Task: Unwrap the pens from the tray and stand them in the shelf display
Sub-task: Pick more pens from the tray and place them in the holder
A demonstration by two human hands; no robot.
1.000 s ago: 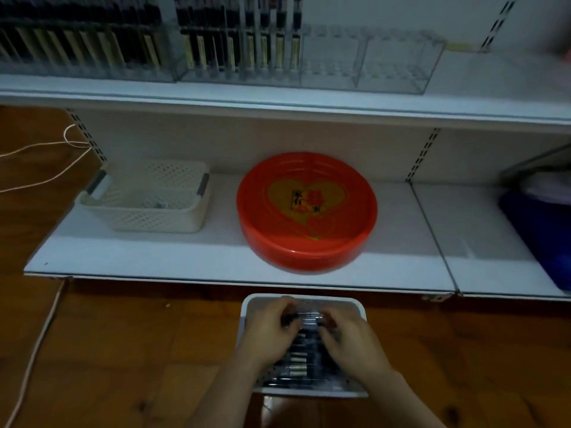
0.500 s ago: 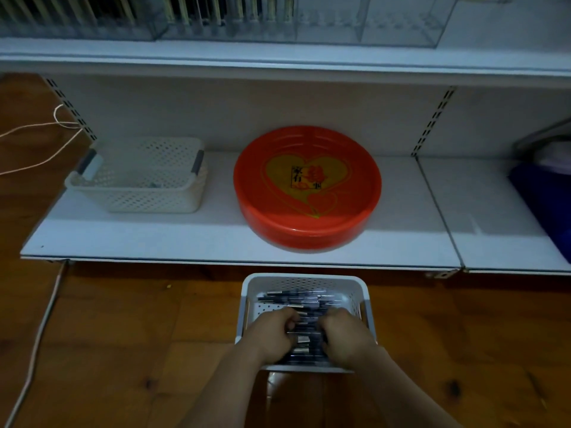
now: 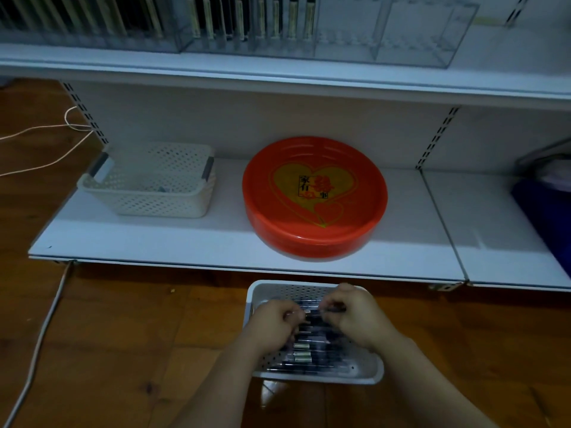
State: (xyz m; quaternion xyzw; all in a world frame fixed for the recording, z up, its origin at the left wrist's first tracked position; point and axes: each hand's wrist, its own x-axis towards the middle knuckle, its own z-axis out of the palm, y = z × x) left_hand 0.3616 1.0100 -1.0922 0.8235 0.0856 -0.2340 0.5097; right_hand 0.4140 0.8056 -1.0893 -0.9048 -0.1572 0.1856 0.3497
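A white perforated tray (image 3: 355, 373) lies on the wooden floor below the shelf, filled with several dark wrapped pens (image 3: 312, 350). Both my hands are over it. My left hand (image 3: 275, 322) and my right hand (image 3: 355, 316) pinch the two ends of one wrapped pen (image 3: 315, 313), lifted just above the pile. On the top shelf stands a clear plastic display (image 3: 383, 35); its left compartments hold upright pens (image 3: 256, 23), its right compartments look bare.
On the lower white shelf (image 3: 185, 242) sit a cream lattice basket (image 3: 151, 183) at the left and a round red tray with a gold heart (image 3: 315, 196) in the middle. A blue object (image 3: 543, 211) lies at the right. Cables (image 3: 37, 335) run along the floor at left.
My hands have risen from the pile with one wrapped pen between them. The camera tilted up slightly, bringing the top display more into view.
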